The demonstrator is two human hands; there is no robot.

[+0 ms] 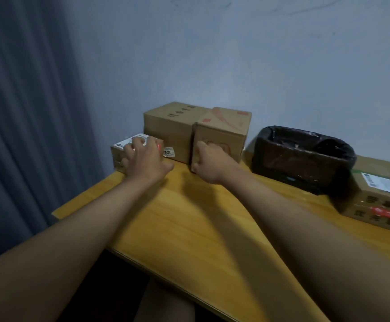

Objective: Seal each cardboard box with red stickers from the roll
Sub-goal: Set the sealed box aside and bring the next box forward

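Cardboard is most of what sits in front of you: four boxes, counted, on the yellow tabletop [189,228]. Take the black-lined bin [303,159] as your landmark. Far left of it is the small box [119,156], and your left hand [145,159] lies over it, fingers [138,142] curled across its top and grasping it, most likely to hold it steady or press a seal down; a bit of red shows at its right edge by your knuckles. Between that box and the bin stand two taller boxes side by side: the plain box [170,129] behind your left hand, and the red-marked box [222,133] just left of the bin, with red strips on its top. Your right hand [209,162] is up against the front of that red-marked box, fingers clenched; you may be pinching something, but nothing shows in them, so I cannot tell. To the right of the bin lies the fourth box, the flat box [380,201], with a white label on top and one red strip along its front, so it looks sealed already. The sticker roll itself is not in sight. One bin, no second.
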